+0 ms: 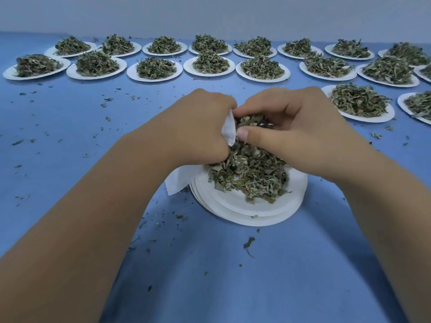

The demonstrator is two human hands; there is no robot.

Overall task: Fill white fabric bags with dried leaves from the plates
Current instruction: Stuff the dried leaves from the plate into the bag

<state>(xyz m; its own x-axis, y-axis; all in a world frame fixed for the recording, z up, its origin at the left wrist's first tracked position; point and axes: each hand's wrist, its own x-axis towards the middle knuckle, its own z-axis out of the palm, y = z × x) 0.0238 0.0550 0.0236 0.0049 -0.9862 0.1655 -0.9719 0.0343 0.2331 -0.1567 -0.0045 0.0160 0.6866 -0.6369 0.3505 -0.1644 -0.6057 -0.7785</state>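
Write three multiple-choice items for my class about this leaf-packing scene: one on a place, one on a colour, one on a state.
1. The heap of dried green leaves under the hands lies on: A. a stack of round white paper plates; B. a wooden board; C. a metal tray.
2. The table cloth is: A. red; B. blue; C. yellow.
3. The left hand: A. lies flat on the table; B. holds a spoon; C. grips a small white fabric bag.
Answers: 1 A, several plate rims show beneath the heap; 2 B, blue shows all around the plates; 3 C, its fingers curl round the bag while the right hand pinches leaves at it.
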